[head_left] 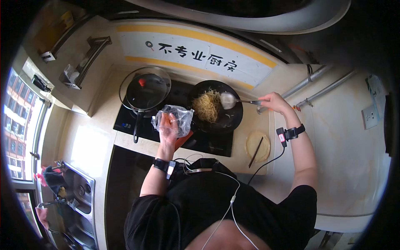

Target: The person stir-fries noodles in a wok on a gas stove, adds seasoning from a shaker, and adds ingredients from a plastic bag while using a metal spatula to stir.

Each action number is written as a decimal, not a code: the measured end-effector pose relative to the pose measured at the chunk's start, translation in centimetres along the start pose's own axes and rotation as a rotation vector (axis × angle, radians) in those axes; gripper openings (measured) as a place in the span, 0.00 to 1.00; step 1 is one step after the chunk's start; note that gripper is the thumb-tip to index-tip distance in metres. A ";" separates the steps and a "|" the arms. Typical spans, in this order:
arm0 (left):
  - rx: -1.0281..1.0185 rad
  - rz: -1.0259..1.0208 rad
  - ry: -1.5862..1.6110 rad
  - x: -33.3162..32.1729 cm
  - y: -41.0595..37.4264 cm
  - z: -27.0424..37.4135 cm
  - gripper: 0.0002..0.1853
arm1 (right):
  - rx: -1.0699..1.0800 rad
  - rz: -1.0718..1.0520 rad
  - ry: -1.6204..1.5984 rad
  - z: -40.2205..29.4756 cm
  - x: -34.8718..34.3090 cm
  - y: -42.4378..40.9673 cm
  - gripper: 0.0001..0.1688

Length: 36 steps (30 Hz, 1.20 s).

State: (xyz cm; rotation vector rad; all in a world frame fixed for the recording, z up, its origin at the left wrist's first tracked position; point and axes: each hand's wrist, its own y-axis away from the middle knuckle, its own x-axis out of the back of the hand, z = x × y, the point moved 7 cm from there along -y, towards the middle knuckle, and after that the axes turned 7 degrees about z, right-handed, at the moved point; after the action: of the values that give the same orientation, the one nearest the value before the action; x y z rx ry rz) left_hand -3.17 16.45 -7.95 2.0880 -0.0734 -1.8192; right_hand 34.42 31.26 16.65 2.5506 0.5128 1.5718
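My right hand (275, 102) grips the handle of a metal spatula (228, 100). The spatula's head rests against a heap of pale shredded food (207, 106), possibly noodles or potato shreds, in a black wok (231, 120). Crinkled clear plastic, seemingly a bag (185, 120), is in my left hand (168, 125), over the cooktop just left of the wok. The plastic partly covers my fingers. A reddish-brown handle (183, 140) shows beside my left wrist; whether my hand touches it is hidden.
Left on the black cooktop (212, 147), a frying pan (139, 120) has a glass lid (150, 84) with a red knob. Chopsticks (256, 152) lie across a pale round item (261, 143) on the right counter. A double sink (79, 190) stands left; metal pipes (325, 87) run at right.
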 end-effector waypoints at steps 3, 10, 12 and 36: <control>0.006 0.057 0.052 0.4 0.0 0.1 0.06 | 0.136 0.105 0.272 1.3 0.8 -2.4 0.19; -0.173 0.020 -0.137 2.5 -0.4 2.6 0.06 | 0.113 0.151 0.457 -1.3 -1.3 -6.2 0.18; -0.202 0.047 -0.182 2.7 -0.2 2.9 0.06 | 0.145 0.082 0.377 -1.3 -2.8 -7.9 0.18; -0.073 0.150 0.143 0.7 2.3 1.9 0.08 | 0.176 0.194 0.666 -8.0 -0.6 -2.0 0.14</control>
State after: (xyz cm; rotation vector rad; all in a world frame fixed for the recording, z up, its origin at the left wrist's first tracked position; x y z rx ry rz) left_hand -4.38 13.65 -8.07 2.0949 -0.1208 -1.5585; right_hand 26.68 32.26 19.27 2.1836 0.4779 2.5612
